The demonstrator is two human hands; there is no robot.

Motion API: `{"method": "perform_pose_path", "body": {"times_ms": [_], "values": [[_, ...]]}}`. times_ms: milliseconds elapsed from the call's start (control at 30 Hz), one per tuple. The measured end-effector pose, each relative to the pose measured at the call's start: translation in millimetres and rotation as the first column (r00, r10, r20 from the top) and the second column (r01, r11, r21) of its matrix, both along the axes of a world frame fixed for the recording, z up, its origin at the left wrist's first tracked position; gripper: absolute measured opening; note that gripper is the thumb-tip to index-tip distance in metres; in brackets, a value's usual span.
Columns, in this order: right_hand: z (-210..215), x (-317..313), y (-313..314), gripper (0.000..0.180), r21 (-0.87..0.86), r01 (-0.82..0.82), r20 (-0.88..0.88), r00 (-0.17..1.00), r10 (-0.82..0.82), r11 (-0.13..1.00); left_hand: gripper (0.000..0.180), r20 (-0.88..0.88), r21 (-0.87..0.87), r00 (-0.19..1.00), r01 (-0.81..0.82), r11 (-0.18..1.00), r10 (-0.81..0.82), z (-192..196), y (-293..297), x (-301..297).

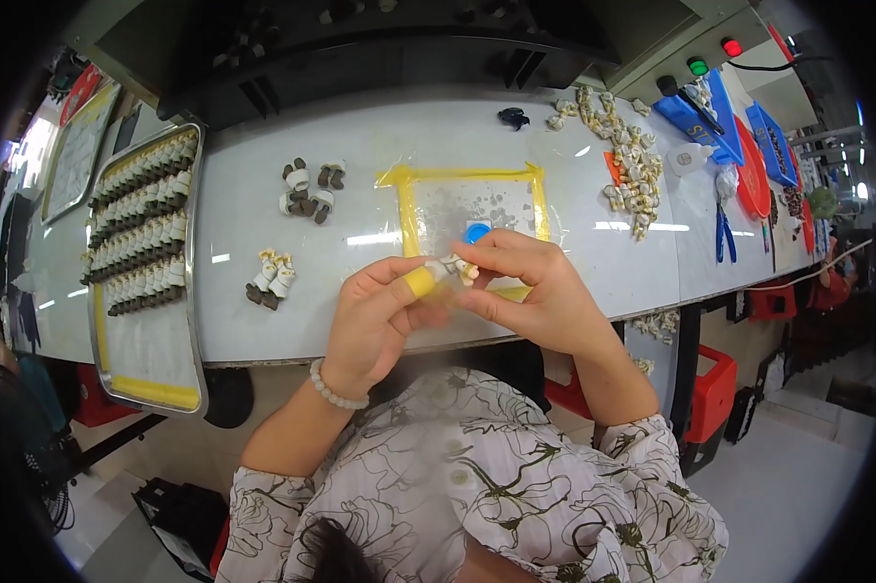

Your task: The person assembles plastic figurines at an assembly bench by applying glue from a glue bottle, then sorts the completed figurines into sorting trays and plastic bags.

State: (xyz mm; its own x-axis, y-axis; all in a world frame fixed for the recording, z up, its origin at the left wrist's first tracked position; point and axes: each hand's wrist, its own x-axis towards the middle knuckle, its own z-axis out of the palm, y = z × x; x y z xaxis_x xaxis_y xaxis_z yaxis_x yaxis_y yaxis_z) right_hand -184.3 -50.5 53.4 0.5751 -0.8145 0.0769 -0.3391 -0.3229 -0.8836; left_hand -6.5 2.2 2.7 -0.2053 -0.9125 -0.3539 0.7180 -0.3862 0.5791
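Note:
Near the table's front edge, my left hand (379, 306) and my right hand (525, 287) meet around a small white figurine part (454, 268) with gold-coloured bits. Both hands pinch it between thumb and fingertips, which cover much of it. A yellow wrap (419, 282) is on my left thumb. Just beyond the fingers sits a small round blue cap or dish (477, 232), inside a yellow tape frame (409, 219) with dark smudges. To the left, two white figurines with dark brown ends (271, 280) lie together, and several more brown-and-white pieces (313, 191) lie farther back.
At left, a metal tray (197, 291) holds rows of brown-and-white figurines. Several white-and-gold parts (637, 160) are heaped back right, near a white bottle (688, 158), blue bins (715, 107) and blue-handled pliers (725, 238). A dark machine housing overhangs the back; a red stool (712, 394) stands right.

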Motion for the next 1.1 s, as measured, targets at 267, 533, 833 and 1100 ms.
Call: {"method": "perform_pose_path", "body": {"times_ms": [267, 533, 833, 1100], "values": [[1.5, 1.2, 0.6, 0.034, -0.069, -0.005, -0.067, 0.998, 0.000, 0.998, 0.022, -0.108, -0.047, 0.992, 0.056, 0.997, -0.061, -4.6, -1.4, 5.6], [-0.4, 1.5, -0.9, 0.032, -0.136, -0.030, -0.067, 0.998, 0.021, 0.990, 0.020, -0.091, -0.047, 0.995, 0.046, 0.998, -0.050, -3.0, -2.1, 4.0], [-1.8, 1.6, -1.8, 0.031, -0.167, -0.032, -0.081, 0.997, 0.019, 0.985, 0.019, -0.079, -0.043, 0.995, 0.055, 0.998, -0.058, -3.8, -2.6, 4.2], [0.1, 1.7, -1.3, 0.030, -0.174, -0.039, -0.077, 0.997, 0.026, 0.984, 0.020, -0.065, -0.023, 0.995, 0.068, 0.997, -0.069, -6.1, -3.7, 5.7]]}}
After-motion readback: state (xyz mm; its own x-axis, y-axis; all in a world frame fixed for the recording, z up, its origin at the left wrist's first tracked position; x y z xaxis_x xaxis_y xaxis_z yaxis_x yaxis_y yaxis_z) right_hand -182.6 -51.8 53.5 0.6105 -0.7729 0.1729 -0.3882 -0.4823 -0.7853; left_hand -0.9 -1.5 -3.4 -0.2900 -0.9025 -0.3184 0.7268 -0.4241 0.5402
